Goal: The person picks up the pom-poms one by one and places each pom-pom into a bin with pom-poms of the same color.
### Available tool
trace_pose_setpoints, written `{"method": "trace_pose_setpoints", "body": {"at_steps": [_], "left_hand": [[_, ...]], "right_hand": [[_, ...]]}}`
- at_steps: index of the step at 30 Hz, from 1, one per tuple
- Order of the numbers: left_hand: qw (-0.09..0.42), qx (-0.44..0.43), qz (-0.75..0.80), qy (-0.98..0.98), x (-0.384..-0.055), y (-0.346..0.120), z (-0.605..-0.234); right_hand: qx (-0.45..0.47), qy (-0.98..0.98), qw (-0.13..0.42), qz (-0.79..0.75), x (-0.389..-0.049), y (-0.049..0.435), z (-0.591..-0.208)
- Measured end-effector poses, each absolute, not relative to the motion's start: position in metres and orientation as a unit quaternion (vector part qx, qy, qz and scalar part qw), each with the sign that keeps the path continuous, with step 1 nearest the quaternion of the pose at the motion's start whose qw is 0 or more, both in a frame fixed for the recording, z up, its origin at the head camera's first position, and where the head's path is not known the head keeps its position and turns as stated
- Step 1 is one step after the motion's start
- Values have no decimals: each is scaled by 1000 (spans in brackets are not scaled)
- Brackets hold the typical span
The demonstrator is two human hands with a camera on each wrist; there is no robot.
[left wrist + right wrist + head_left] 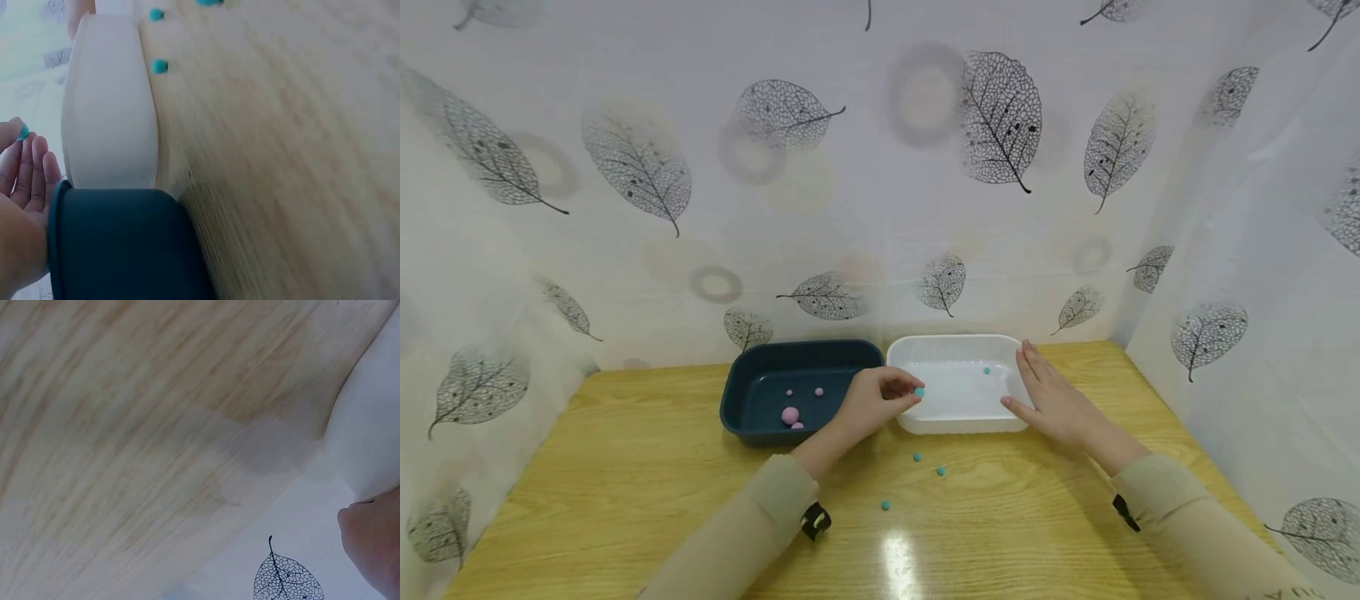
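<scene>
My left hand (871, 402) pinches a small teal ball (920, 392) between thumb and fingertips, above the left end of the white tray (955, 425). In the left wrist view the same teal ball (23, 132) shows at the thumb tip. Straight-fingered, my right hand (1056, 402) rests at the white tray's right rim. Another teal ball (987, 371) lies inside that tray. Under my left wrist stands the dark blue tray (752, 437), holding several pink balls (790, 415) of different sizes.
On the wooden table (625, 492), in front of the trays, lie three loose teal balls, one (917, 457) near the white tray and another (885, 505) closer to me. A leaf-patterned curtain (880, 208) hangs behind and along both sides.
</scene>
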State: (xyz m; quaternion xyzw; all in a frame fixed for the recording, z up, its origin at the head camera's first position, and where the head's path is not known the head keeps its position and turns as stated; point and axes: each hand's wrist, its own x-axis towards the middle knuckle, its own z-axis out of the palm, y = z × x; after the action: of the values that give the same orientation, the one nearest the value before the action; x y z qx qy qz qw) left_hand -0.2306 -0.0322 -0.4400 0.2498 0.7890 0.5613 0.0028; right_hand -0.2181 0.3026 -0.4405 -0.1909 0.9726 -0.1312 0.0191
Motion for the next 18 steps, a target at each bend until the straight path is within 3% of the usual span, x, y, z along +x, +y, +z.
{"method": "trace_pose_setpoints", "body": {"at_steps": [18], "left_hand": [[-4,191,558,808,-268,-25,-436]], "right_hand": [[-191,972,21,-137,-218,302,-438]]}}
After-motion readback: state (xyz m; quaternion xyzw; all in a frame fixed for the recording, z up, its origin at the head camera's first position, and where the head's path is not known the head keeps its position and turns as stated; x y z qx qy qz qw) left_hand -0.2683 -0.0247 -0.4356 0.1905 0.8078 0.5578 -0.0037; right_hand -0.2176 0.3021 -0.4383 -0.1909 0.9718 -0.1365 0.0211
